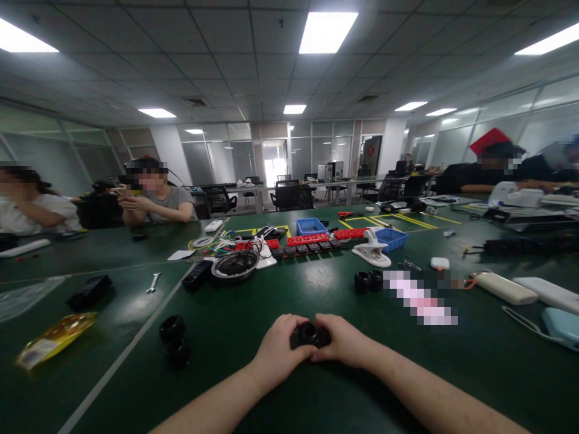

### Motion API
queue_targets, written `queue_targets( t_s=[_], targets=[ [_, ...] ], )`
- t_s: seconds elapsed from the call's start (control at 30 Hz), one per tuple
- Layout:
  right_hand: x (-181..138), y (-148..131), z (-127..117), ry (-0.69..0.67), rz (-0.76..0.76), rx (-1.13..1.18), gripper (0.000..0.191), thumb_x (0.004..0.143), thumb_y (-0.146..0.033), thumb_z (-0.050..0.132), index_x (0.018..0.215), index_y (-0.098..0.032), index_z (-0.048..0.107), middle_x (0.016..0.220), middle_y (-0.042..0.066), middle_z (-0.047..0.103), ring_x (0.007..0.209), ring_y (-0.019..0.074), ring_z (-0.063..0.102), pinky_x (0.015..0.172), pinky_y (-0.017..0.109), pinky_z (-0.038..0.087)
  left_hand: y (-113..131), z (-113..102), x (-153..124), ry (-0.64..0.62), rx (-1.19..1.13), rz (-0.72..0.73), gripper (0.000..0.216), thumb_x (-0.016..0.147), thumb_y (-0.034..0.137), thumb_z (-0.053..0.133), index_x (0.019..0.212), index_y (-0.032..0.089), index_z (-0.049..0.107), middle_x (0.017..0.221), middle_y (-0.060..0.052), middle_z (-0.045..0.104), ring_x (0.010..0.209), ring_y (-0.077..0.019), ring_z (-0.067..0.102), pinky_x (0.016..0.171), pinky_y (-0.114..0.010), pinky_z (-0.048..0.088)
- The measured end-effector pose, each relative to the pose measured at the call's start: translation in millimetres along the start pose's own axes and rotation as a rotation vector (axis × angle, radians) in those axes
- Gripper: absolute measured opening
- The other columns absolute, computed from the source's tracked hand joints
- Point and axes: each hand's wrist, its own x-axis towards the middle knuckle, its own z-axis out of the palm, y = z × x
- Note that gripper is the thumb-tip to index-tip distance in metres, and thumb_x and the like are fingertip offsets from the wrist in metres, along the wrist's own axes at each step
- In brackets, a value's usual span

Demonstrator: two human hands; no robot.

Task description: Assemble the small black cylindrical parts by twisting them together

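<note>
My left hand [281, 345] and my right hand [342, 341] meet close in front of me, low over the green table. Between them is a black round part [309, 331] with a hole in its middle, and the fingers of both hands are curled around its sides. A second dark piece may sit beside it, but the fingers partly hide that. Left of my hands, two similar black round parts [172, 328] stand one against the other. Another pair of black round parts [368, 281] lies ahead to the right.
The green table [235, 367] carries a wrench [154, 283], a yellow packet [56, 343] and a black tray-like piece [90, 292] on the left. Farther off are a round black dish [235, 264], red socket strips [307, 239], a white clamp [373, 252] and blue bins [311, 226]. Several people sit around.
</note>
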Motion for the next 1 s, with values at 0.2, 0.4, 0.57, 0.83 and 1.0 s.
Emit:
queue_targets(
  t_s=[0.2,0.4,0.57,0.83,1.0],
  targets=[
    [-1.9,-11.9,9.8,0.167,-0.012,-0.277,0.04,0.062,-0.047,0.064,0.083,-0.016,0.054,0.081,0.005,0.057,0.076,0.0213,0.051,0.066,0.031,0.036,2.2,2.7,-1.6,0.071,0.014,-0.033,0.032,0.064,0.026,0.067,0.092,0.019,0.056,0.092,-0.003,0.056,0.089,-0.0206,0.05,0.078,-0.031,0.039],
    [-3.8,-0.8,-4.2,-0.012,-0.132,-0.038,0.04,0.063,-0.038,0.067,0.096,-0.018,0.057,0.091,0.003,0.056,0.084,0.0202,0.05,0.073,0.03,0.038,0.7,-3.6,-2.0,-0.006,0.004,0.042,0.034,0.066,0.025,0.067,0.098,0.022,0.056,0.095,-0.003,0.056,0.092,-0.0205,0.049,0.081,-0.032,0.039],
    [-3.3,5.0,-10.3,-0.058,-0.136,0.057,0.03,0.063,-0.03,0.069,0.088,-0.016,0.059,0.084,0.001,0.056,0.076,0.0164,0.05,0.064,0.025,0.037,-0.2,-6.8,-1.5,-0.05,-0.019,0.087,0.038,0.065,0.028,0.068,0.101,0.022,0.056,0.095,-0.003,0.055,0.091,-0.0199,0.05,0.08,-0.03,0.04],
    [-0.7,-4.9,6.9,0.111,0.019,-0.239,0.033,0.06,-0.046,0.066,0.072,-0.016,0.057,0.072,0.003,0.056,0.066,0.0167,0.05,0.055,0.024,0.032,0.7,3.4,-1.1,0.046,-0.007,-0.034,0.031,0.062,0.025,0.07,0.09,0.02,0.057,0.089,-0.002,0.056,0.086,-0.0202,0.051,0.076,-0.03,0.04],
    [-0.1,-8.9,15.3,0.169,0.013,-0.331,0.035,0.065,-0.049,0.06,0.079,-0.016,0.057,0.078,0.006,0.058,0.075,0.0216,0.052,0.067,0.03,0.035,0.7,5.8,-1.4,0.116,0.015,-0.073,0.032,0.061,0.027,0.07,0.089,0.019,0.056,0.089,-0.003,0.056,0.087,-0.0214,0.051,0.077,-0.032,0.039]
  ],
)
